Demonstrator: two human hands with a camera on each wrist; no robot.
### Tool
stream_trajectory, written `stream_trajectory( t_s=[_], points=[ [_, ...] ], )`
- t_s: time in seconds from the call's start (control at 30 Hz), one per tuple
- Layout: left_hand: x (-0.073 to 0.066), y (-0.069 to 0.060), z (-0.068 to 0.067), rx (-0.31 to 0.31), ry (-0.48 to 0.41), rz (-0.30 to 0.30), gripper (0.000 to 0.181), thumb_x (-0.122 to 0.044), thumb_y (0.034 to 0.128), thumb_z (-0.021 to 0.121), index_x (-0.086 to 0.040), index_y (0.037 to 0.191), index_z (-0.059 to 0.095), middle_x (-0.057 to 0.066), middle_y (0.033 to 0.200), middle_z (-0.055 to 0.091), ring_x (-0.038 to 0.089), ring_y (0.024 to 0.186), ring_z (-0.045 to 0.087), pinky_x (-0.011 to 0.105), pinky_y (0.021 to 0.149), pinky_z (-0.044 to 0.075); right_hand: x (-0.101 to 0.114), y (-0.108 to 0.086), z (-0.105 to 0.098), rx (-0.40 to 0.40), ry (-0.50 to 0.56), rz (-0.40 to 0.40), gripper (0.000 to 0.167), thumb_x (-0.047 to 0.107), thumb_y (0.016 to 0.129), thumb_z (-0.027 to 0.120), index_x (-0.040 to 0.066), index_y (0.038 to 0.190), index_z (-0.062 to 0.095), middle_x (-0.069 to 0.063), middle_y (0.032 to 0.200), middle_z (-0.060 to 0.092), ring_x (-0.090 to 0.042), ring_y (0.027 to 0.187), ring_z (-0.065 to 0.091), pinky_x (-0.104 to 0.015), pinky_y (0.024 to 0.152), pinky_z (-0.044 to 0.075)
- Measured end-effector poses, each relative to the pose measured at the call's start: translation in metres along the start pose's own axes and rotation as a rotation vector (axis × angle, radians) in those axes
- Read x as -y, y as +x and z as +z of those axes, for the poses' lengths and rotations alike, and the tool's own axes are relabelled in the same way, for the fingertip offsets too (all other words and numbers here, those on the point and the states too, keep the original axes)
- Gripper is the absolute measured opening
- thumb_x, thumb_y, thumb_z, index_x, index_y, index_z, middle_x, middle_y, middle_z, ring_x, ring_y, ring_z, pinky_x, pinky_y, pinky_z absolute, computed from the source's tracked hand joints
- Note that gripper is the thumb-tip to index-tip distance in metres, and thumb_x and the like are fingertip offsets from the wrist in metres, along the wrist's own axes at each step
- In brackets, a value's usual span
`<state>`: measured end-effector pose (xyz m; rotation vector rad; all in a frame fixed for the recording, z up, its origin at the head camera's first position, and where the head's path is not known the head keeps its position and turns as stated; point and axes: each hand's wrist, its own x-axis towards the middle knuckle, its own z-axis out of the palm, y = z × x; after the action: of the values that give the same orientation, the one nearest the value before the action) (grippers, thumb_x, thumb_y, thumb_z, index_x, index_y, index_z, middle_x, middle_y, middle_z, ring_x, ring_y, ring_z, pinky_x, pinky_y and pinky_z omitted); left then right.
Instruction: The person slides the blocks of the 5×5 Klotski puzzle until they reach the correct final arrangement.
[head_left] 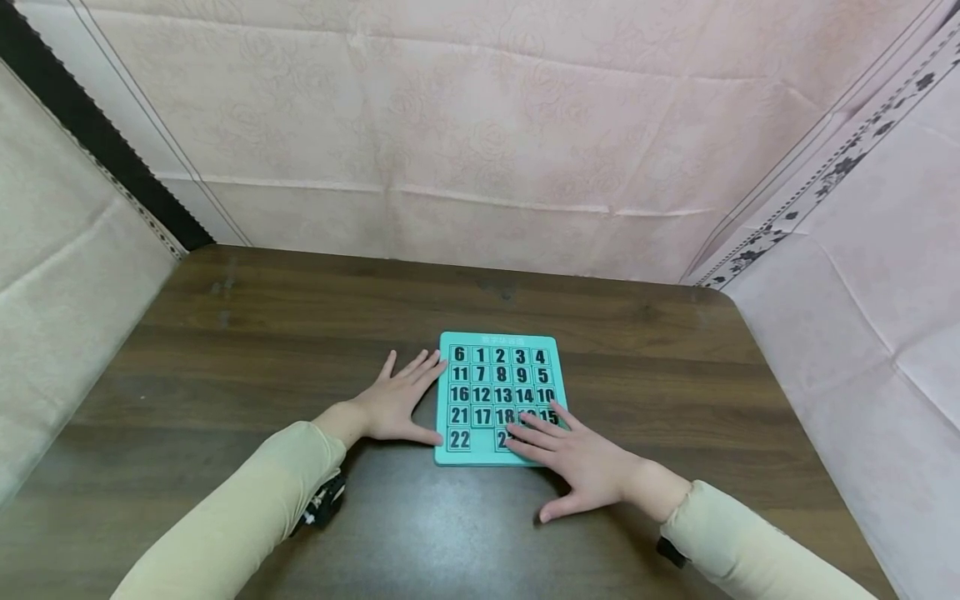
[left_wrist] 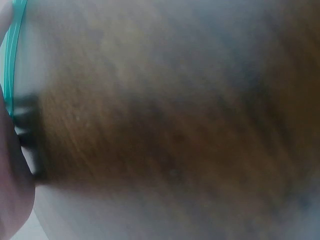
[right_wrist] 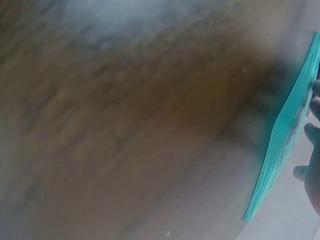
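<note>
A turquoise sliding number puzzle (head_left: 468, 458) with black-numbered white tiles lies flat on the table. A blank slot shows in its bottom row, right of tile 22 (head_left: 459, 439). Along the left edge, my left hand (head_left: 393, 404) touches the frame with spread, straight fingers and thumb. My right hand (head_left: 577, 458) reaches over the lower right corner, its fingers extended across the tiles and hiding some numbers; its thumb is off the board, near the table. In the right wrist view, the puzzle's side (right_wrist: 285, 122) and a few fingertips (right_wrist: 301, 173) appear at the right edge.
The brown wood-grain table (head_left: 300, 300) has rounded far corners. Pale patterned cloth (head_left: 465, 125) hangs behind it and along both sides. A dark device (head_left: 324, 500) is strapped at the left wrist, and another black piece (head_left: 670, 552) sits at the right sleeve.
</note>
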<state>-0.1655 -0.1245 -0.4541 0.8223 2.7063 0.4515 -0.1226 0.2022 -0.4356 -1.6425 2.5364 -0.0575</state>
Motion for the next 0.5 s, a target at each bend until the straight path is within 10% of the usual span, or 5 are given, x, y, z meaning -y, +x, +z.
stream_trajectory(
  t_s=[0.5],
  points=[
    [0.001,0.001,0.0,0.008,0.005,0.0,0.111,-0.077,0.0721,0.053,-0.016,0.152,0.008,0.005,0.159,0.003,0.026,0.147,0.004,0.061,0.111,-0.006,0.013,0.04,-0.004,0.07,-0.064,-0.045,0.09,0.074,0.082,0.041,0.02,0.151,0.019,0.001,0.157,0.019,-0.023,0.146,0.014,-0.056,0.114,0.013]
  ],
)
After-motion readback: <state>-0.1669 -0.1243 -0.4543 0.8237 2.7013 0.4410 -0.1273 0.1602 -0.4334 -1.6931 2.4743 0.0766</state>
